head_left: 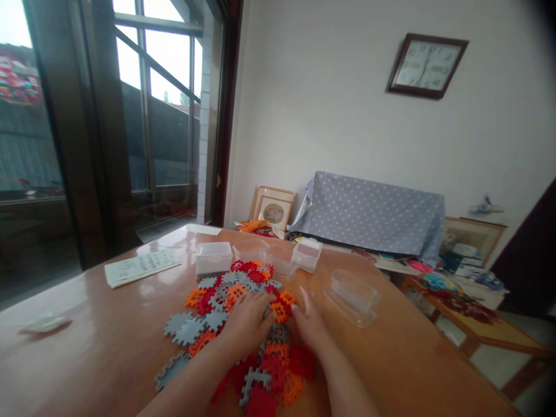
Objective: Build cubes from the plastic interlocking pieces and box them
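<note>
Resting on interlocking plastic tiles [236,294] at 6 o'clock: curled left hand [251,317], can't tell if pinching. Right hand [310,323]'s spread at their 3 o'clock. Paper sheet [143,266], 10 o'clock: writing's unreadable tbh.

Premises: a living room in a home. Indicators: a polished brown wooden table [417,359], a brown-framed rectangular wall clock [428,66], a blue-grey white-dotted cloth cover [373,214] and a pale wood-framed picture [273,211]. Outdoors, through glare, possibly a yard.
</note>
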The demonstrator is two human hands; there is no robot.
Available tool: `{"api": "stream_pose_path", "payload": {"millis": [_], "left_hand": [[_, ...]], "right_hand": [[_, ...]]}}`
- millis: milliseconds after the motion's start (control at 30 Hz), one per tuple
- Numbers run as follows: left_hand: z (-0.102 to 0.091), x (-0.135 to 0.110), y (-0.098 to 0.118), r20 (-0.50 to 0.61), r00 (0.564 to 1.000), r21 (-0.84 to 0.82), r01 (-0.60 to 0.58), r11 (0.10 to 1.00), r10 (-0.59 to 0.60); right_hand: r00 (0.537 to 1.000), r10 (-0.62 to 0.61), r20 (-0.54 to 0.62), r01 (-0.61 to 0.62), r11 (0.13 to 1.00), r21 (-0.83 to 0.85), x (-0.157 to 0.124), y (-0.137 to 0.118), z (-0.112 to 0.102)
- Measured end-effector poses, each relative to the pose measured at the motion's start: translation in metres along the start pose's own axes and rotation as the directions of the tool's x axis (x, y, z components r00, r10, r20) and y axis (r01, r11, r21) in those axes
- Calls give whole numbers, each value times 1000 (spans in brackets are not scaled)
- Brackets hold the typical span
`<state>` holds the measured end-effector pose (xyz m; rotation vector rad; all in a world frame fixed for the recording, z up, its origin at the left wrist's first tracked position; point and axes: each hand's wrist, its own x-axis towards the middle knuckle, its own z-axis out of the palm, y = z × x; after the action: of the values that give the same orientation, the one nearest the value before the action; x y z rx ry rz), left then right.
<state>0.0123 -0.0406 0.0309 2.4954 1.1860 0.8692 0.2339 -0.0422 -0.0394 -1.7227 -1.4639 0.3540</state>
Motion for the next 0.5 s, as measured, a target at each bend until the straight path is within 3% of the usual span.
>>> {"api": "stream_pose_path", "payload": {"millis": [200, 500], "left_hand": [[5, 3, -4, 1, 1000, 16, -31, 999, 31], [9, 8, -14, -78, 996, -157, 18, 987, -30]], "right_hand": [[991, -10, 136, 34, 983, -181, -2, -6, 9], [997, -62, -51, 50, 977, -208, 1, -10, 6]]}}
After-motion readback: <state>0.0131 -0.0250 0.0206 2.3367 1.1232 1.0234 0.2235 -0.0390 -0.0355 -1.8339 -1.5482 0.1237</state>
